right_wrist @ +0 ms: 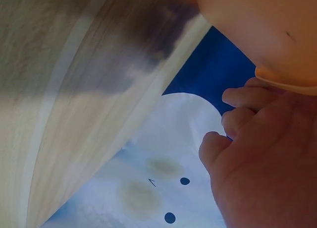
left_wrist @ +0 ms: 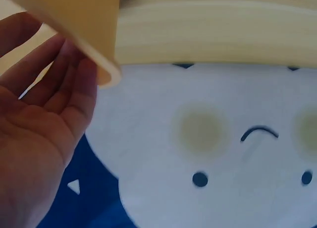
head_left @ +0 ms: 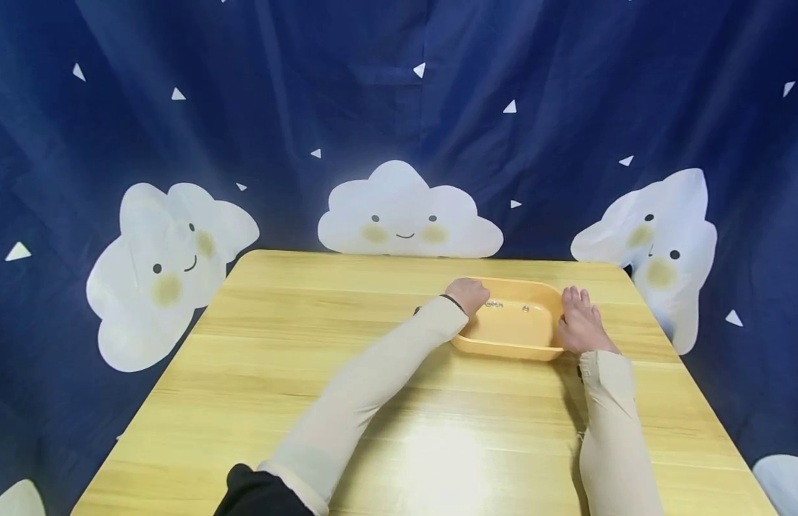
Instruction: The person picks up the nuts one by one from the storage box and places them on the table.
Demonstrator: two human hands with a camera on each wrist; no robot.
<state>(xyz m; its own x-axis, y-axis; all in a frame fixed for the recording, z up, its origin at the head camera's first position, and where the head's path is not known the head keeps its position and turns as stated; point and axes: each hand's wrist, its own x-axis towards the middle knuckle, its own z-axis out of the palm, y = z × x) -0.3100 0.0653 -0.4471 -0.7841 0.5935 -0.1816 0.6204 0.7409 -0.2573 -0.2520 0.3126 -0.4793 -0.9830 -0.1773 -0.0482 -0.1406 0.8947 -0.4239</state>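
Note:
An orange plastic tray (head_left: 505, 350) with rounded corners and raised walls is at the far right part of the table, between my two hands. Several small shiny pieces (head_left: 495, 304) are inside it near the back; their kind is too small to tell. My left hand (head_left: 469, 294) grips the tray's left end, and in the left wrist view its fingers (left_wrist: 81, 91) bend at the rim. At the right end my right hand (head_left: 582, 322) holds the wall, its fingers outside. The right wrist view shows those fingers (right_wrist: 247, 97) just below the orange rim (right_wrist: 287, 84); the thumb is hidden there.
The light wooden table (head_left: 295, 344) has its back edge just beyond the tray and its right edge beyond my right hand. A dark blue curtain (head_left: 373, 86) with white clouds hangs behind. A small dark item (head_left: 417, 310) shows by the left wrist.

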